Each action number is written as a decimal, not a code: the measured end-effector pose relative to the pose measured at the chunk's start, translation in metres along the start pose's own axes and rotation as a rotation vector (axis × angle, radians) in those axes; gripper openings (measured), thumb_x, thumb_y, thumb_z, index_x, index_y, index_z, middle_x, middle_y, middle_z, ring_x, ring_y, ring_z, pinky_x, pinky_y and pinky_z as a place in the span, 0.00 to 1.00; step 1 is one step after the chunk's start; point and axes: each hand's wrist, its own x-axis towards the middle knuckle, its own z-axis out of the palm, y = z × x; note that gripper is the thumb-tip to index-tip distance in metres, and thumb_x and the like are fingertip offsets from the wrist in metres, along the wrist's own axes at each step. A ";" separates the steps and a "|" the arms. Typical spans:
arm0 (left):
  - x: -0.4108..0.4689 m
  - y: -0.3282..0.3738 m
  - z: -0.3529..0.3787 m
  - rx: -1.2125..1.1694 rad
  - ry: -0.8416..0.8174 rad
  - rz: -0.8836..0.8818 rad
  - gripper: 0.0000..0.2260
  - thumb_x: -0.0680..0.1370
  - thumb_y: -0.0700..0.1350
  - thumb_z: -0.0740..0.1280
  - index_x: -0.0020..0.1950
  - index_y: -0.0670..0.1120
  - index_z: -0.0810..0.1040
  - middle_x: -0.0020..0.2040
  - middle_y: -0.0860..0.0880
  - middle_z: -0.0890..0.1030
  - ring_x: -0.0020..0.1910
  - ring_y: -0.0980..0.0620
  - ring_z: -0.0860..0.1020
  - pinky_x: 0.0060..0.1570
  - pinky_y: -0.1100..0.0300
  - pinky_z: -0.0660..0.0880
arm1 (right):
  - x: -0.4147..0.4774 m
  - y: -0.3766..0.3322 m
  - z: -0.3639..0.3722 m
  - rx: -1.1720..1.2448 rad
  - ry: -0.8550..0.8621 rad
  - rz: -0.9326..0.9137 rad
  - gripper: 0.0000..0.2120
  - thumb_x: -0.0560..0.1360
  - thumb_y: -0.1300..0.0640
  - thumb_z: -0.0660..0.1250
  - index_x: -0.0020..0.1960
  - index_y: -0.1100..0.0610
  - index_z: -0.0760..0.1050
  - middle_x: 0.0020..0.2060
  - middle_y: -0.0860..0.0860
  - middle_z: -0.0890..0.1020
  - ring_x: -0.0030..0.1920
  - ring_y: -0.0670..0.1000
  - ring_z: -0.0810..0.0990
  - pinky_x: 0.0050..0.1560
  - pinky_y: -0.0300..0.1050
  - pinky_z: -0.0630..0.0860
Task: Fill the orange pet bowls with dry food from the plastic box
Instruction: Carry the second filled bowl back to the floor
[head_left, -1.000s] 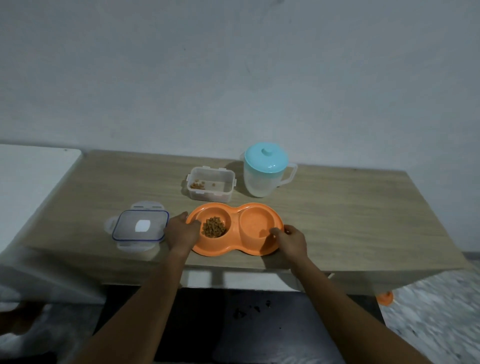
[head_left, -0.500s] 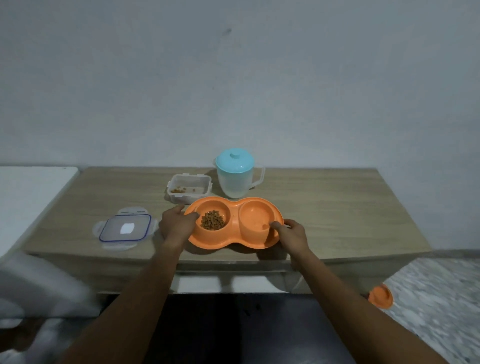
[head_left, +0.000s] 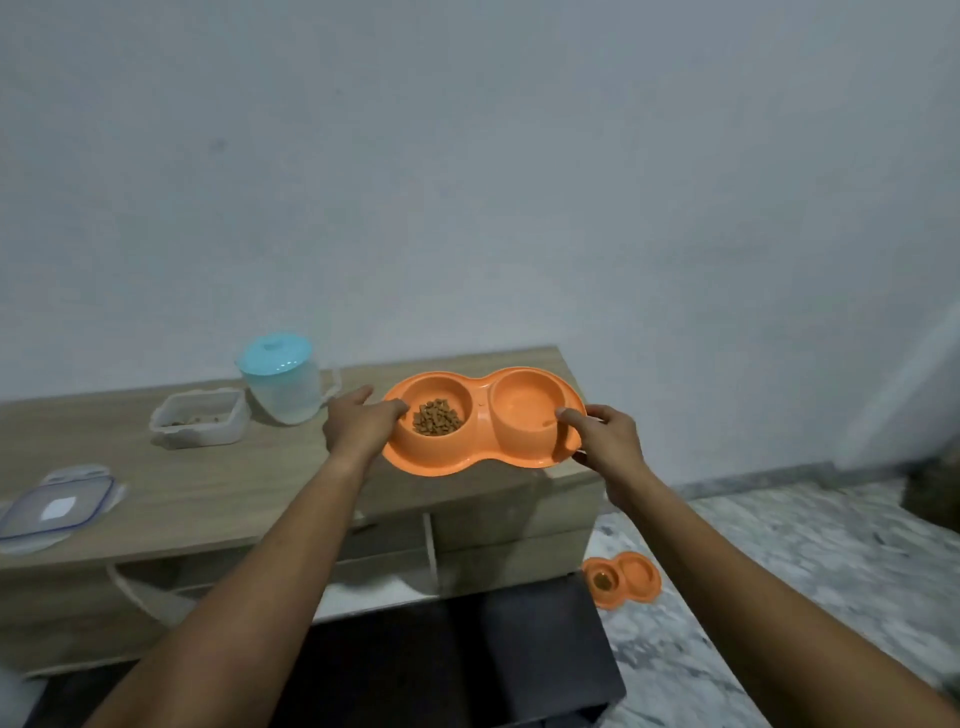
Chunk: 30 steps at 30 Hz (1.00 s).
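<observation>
An orange double pet bowl (head_left: 483, 452) is held in the air above the right end of the wooden table (head_left: 218, 488). Its left cup holds brown dry food (head_left: 437, 417); its right cup is bare. My left hand (head_left: 361, 423) grips the bowl's left rim and my right hand (head_left: 605, 441) grips its right rim. The clear plastic box (head_left: 200, 423), with a few pieces of food inside, stands open on the table to the left. Its lid (head_left: 54, 506) lies flat near the table's left front.
A clear jug with a light blue lid (head_left: 280, 382) stands behind the box. A second orange double bowl (head_left: 621, 578) with some food sits on the marble floor at the table's right end. A dark mat (head_left: 457, 660) lies below me.
Both hands have lifted the orange bowl off the table and carried it to the right. My view has swung right, so the floor and second bowl show more.
</observation>
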 end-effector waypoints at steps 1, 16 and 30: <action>-0.009 0.005 0.021 -0.003 -0.039 0.010 0.35 0.66 0.49 0.75 0.72 0.47 0.72 0.72 0.48 0.74 0.68 0.45 0.74 0.66 0.47 0.73 | 0.001 -0.002 -0.025 0.006 0.027 -0.004 0.27 0.70 0.46 0.75 0.65 0.57 0.78 0.56 0.55 0.83 0.53 0.56 0.83 0.48 0.52 0.83; -0.107 0.048 0.343 -0.047 -0.612 0.020 0.40 0.59 0.51 0.75 0.72 0.49 0.73 0.68 0.47 0.77 0.62 0.45 0.79 0.61 0.46 0.78 | 0.054 0.034 -0.340 0.038 0.433 0.083 0.18 0.74 0.49 0.73 0.61 0.56 0.80 0.54 0.56 0.84 0.54 0.57 0.83 0.48 0.51 0.81; -0.102 0.014 0.618 0.116 -0.623 -0.096 0.31 0.66 0.46 0.76 0.68 0.51 0.76 0.56 0.45 0.81 0.55 0.46 0.81 0.61 0.48 0.77 | 0.232 0.122 -0.499 0.002 0.462 0.304 0.19 0.73 0.57 0.71 0.64 0.56 0.78 0.54 0.56 0.83 0.55 0.56 0.83 0.46 0.51 0.82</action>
